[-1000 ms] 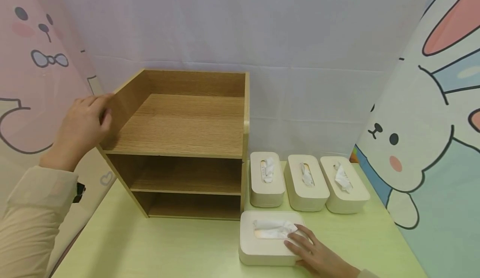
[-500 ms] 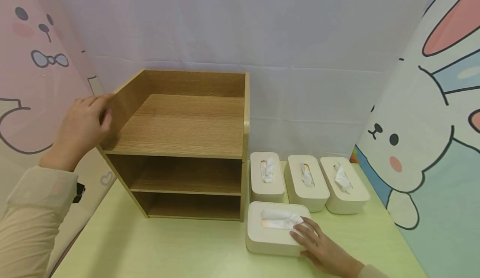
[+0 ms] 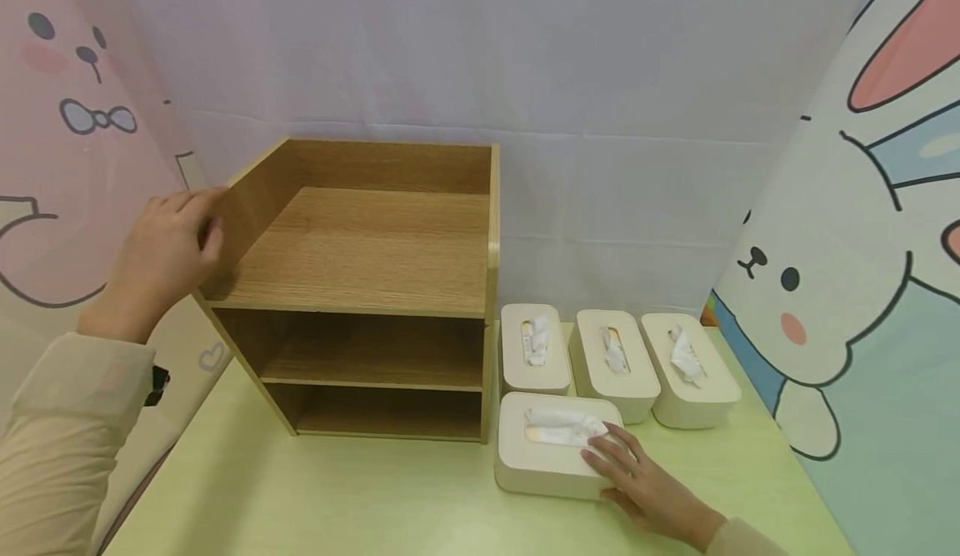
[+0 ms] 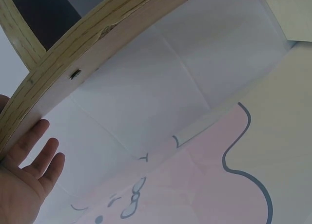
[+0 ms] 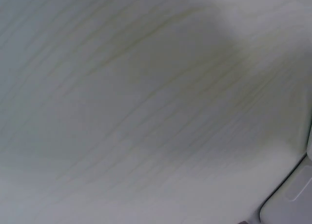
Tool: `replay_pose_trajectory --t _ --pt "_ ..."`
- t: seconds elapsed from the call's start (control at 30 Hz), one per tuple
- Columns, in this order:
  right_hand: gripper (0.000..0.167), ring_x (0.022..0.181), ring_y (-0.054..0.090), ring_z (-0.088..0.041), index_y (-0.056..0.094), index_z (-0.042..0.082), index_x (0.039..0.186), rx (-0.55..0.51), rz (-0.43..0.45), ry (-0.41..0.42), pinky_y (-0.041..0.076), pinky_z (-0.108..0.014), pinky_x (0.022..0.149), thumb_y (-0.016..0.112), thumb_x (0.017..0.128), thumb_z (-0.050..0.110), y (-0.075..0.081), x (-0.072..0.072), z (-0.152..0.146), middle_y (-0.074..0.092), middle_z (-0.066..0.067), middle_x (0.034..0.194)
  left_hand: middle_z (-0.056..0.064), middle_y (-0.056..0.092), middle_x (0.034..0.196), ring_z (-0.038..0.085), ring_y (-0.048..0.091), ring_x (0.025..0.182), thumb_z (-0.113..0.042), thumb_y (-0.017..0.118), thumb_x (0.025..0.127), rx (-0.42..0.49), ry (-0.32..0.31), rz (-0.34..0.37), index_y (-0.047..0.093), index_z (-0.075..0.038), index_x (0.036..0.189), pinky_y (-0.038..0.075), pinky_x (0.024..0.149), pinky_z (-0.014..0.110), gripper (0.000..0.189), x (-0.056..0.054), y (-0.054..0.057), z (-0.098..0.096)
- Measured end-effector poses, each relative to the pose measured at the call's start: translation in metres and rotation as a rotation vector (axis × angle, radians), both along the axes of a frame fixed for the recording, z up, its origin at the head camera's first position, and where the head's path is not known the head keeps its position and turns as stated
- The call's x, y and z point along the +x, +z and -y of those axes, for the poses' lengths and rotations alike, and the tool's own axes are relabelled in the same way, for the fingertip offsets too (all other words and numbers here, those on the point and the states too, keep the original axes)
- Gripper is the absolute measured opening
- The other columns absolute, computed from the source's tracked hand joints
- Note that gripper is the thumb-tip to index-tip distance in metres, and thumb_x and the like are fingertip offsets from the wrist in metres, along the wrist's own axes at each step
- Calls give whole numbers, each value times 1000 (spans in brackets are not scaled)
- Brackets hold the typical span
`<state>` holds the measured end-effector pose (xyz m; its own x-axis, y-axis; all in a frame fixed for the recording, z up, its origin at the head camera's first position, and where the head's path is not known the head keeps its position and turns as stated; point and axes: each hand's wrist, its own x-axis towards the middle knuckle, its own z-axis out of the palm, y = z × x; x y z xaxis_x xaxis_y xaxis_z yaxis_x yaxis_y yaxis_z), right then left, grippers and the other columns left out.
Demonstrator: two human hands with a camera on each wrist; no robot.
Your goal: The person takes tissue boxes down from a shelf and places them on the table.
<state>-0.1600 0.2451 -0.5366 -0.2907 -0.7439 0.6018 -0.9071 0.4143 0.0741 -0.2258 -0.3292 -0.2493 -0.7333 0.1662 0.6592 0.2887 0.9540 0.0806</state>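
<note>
In the head view my left hand [image 3: 168, 243] grips the left side panel of a wooden desktop shelf [image 3: 375, 252], thumb on its inner side. The left wrist view shows that hand [image 4: 27, 177] with its fingers along the outer face of the wooden panel [image 4: 58, 83]. My right hand [image 3: 648, 485] holds the right end of a cream tissue box [image 3: 551, 474], fingers on its lid beside the tissue and thumb lower down. This box lies crosswise, just in front of two other tissue boxes, near the shelf's front right corner. The right hand is out of sight in the right wrist view.
Behind the held box stand three more cream tissue boxes, the left [image 3: 536, 377], middle [image 3: 633, 385] and right [image 3: 693, 402] ones, in a row beside the shelf. A pale green table [image 3: 337, 498] bears everything. Printed cloth [image 3: 825, 247] hangs around it.
My right hand has moved the tissue box away from me and slightly right, up close to the boxes in the row. The left hand and the shelf have stayed put.
</note>
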Motion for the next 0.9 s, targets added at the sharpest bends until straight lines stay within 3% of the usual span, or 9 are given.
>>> replay_pose_trajectory --t 0.4,0.63,0.9 --pt "43 116 42 -46 50 -1 125 -4 13 -5 18 -28 116 42 96 30 1 -2 0 52 -21 125 31 54 114 48 45 101 -3 48 85 0 -6 3 52 6 120 34 92 54 36 0 0 0" --pt "46 111 48 -44 53 -2 123 -40 -15 -11 25 -37 111 47 93 32 6 -3 5 55 -22 122 31 55 111 48 46 99 -2 49 84 -31 -11 -25 53 7 118 35 91 55 36 0 1 0" --pt "48 106 51 -38 56 -1 120 -92 -59 -106 21 -36 112 42 93 36 18 -5 12 57 -21 118 30 59 107 49 47 98 -5 49 83 -96 19 -92 55 4 117 38 87 58 36 2 1 -2"
